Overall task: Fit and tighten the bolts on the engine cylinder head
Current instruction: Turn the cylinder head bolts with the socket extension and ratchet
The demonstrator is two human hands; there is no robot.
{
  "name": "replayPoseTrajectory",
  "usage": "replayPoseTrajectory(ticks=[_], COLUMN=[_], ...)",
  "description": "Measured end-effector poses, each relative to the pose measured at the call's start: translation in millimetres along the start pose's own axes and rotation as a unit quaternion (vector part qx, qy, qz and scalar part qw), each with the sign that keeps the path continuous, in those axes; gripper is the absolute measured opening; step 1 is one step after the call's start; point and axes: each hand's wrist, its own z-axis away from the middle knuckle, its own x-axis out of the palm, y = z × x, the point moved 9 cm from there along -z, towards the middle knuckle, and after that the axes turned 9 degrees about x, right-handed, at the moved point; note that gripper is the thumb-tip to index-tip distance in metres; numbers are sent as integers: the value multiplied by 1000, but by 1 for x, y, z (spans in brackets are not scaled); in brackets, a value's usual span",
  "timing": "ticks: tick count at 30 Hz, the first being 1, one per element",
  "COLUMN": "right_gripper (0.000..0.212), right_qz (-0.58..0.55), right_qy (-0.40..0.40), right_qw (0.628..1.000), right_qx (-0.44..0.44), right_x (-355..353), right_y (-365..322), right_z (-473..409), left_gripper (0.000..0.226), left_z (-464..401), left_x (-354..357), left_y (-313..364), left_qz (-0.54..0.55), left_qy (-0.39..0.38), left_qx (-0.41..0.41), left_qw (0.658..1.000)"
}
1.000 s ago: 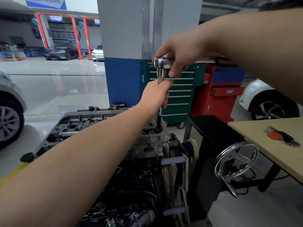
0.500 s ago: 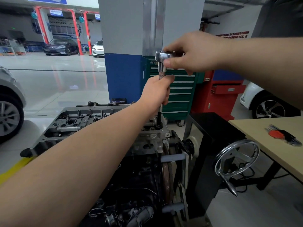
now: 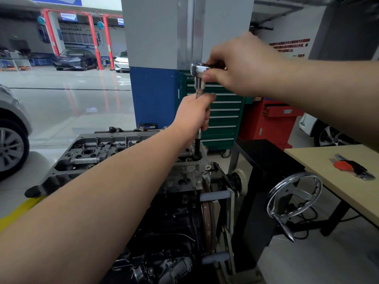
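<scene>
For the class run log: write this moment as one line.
left hand grips extension bar | right hand holds ratchet | socket on cylinder head

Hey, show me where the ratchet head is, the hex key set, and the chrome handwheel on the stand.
ratchet head [image 3: 198,69], head view, on its shiny top.
hex key set [image 3: 351,167], head view, on its red holder.
chrome handwheel [image 3: 275,194], head view, on its left rim.

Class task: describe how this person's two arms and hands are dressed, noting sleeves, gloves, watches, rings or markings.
Both arms are bare along all the forearm that shows; no sleeve or cuff is in view. The left hand and right hand wear no gloves. No watch, bracelet or strap shows at either wrist, and no ring on the fingers visible. No tattoos, tape or other markings can be seen. The upper arms lie outside the picture.
</scene>
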Motion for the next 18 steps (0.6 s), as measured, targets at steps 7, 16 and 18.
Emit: replayPoseTrajectory(ticks=[7,16,18], right_gripper=[36,21,16], right_qz=[-38,71,-12], right_qy=[-19,-167,-209], right_qw=[999,982,974], right_qx=[11,54,90], right_x=[1,8,5], right_y=[2,-12,-13], right_z=[2,5,6], left_gripper=[31,42,43], left_z=[0,0,0], left_x=[3,12,12], left_y=[-1,-2,-2], left_qz=[18,37,40], left_qy=[-16,-39,-39], left_qx=[-17,-34,-28], left_qw=[1000,998,998])
